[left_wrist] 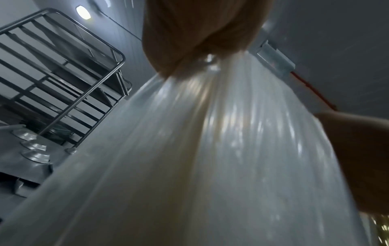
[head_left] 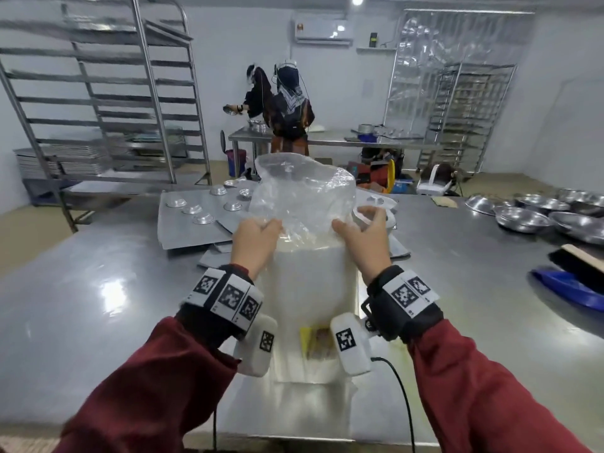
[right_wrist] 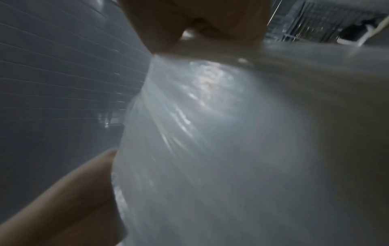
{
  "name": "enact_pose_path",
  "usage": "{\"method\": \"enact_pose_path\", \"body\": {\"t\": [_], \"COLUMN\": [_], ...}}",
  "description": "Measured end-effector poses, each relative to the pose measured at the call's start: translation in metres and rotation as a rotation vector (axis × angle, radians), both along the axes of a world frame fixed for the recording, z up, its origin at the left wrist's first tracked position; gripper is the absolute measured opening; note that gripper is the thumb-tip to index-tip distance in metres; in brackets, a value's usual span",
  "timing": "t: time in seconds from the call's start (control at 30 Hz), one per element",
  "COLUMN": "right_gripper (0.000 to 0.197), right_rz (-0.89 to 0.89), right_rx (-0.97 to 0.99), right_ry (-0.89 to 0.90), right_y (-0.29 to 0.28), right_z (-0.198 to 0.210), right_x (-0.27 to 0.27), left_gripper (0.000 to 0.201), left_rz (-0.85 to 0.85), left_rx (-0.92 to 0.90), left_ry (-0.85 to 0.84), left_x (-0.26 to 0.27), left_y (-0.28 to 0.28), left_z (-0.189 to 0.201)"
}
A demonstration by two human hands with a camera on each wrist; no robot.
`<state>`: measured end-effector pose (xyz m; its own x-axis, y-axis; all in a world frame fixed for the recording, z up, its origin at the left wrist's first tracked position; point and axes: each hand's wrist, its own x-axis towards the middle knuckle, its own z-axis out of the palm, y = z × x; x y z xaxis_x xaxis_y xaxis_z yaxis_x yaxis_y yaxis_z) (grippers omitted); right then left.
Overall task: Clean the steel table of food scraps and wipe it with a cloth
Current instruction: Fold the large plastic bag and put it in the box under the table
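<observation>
From the head view, your left hand and right hand each pinch the bag at its neck, probably to lift it off the table. The left wrist view shows fingers clamped on gathered plastic. The right wrist view, blurred, seems to show the same.

Both arms reach forward, side by side.
The left hand and right hand are raised level, fingers curled and pinching at thin plastic between them; red sleeves cover both forearms, with banded wrists.
</observation>
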<state>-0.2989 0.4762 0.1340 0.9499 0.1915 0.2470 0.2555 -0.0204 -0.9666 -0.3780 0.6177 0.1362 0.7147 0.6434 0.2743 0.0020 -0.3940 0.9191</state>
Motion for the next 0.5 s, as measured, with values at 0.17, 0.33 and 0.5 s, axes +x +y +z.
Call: {"method": "enact_pose_path", "body": {"t": [0.17, 0.33, 0.5], "right_gripper": [0.023, 0.069, 0.070], "right_rz": [-0.110, 0.242, 0.396], "right_rx": [-0.222, -1.054, -1.303], "right_ry": [-0.944, -1.122, -0.734], "right_y": [-0.001, 0.002, 0.002], "right_z": [0.003, 0.018, 0.035], "right_x": [-0.017, -0.032, -0.026], "left_gripper": [0.029, 0.033, 0.018], "left_rz": [0.034, -0.001, -0.189], "left_rx": [-0.011, 0.002, -0.262], "left_ry": [0.075, 0.162, 0.165], "left_x": [0.006, 0.006, -0.004], "left_y": [0.008, 0.008, 0.016], "left_z": [0.003, 0.007, 0.003]}}
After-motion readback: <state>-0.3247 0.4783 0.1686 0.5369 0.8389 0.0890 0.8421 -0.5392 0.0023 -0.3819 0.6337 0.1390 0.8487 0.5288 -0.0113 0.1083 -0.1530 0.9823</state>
